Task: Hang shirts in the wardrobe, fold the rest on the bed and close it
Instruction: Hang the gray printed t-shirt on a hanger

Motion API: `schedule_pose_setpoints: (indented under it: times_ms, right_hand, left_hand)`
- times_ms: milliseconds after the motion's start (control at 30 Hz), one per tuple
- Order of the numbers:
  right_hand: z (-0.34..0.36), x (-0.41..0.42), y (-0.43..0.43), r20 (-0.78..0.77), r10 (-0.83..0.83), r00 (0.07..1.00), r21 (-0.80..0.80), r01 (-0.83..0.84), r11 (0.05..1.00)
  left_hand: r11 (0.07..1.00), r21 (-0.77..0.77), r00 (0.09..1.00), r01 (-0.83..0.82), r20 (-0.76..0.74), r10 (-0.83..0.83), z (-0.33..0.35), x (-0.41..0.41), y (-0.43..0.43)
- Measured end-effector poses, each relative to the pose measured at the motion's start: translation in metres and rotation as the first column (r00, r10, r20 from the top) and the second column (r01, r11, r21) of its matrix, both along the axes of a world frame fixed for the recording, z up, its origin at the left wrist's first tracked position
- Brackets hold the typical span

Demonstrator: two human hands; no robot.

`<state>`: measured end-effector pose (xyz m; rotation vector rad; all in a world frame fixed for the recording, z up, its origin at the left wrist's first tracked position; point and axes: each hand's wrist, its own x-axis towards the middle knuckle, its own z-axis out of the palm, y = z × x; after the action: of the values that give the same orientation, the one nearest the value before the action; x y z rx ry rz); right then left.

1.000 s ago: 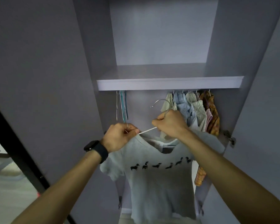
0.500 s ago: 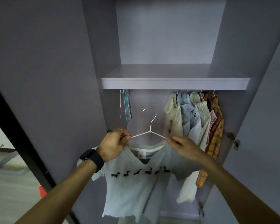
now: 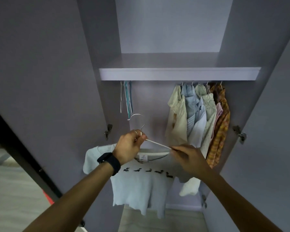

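Grey T-shirt point(image 3: 137, 185) sits on wire hanger point(image 3: 157, 144), held in front of the open wardrobe point(image 3: 166, 30), below the shelf point(image 3: 179, 74). Left hand point(image 3: 130, 146) grip pinches the hanger neck. Right hand point(image 3: 186, 156) grip pinches the hanger arm at the shoulder. Hanging step is in hand. Next move, as judged, is to lift the hook onto the rail, left of the hung shirts point(image 3: 197, 118).

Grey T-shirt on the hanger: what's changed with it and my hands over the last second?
The right hand let go of the hanger neck and now pinches the T-shirt at the hanger's right end. The left hand shifted from the left end up to the neck. Hanger still unhung; hung shirts unchanged.
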<state>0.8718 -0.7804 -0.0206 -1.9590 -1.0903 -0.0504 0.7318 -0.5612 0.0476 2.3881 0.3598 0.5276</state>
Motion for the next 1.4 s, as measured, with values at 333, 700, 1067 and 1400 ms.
schedule_pose_setpoints:
  times_ms: [333, 700, 1067, 1400]
  right_hand:
    - [-0.009, 0.026, -0.019, 0.044, -0.039, 0.998, 0.035, 0.038, 0.999]
    - [-0.015, 0.066, -0.022, 0.096, 0.074, 0.993, -0.15, -0.059, 0.987]
    - [-0.019, 0.071, 0.004, 0.005, -0.098, 0.995, -0.327, 0.094, 0.94]
    - [0.006, 0.101, 0.098, -0.001, -0.433, 0.902, -0.446, 0.386, 0.807]
  left_hand:
    - [0.998, -0.063, 0.999, 0.015, -0.034, -0.017, -0.015, 0.035, -0.023]
    - [0.993, -0.118, 0.993, 0.012, -0.113, -0.025, -0.035, 0.083, -0.032]
    - [0.951, 0.285, 0.973, -0.119, -0.155, 0.168, -0.054, 0.121, 0.016]
    - [0.654, 0.725, 0.975, -0.219, 0.192, 0.114, 0.057, 0.184, 0.138]
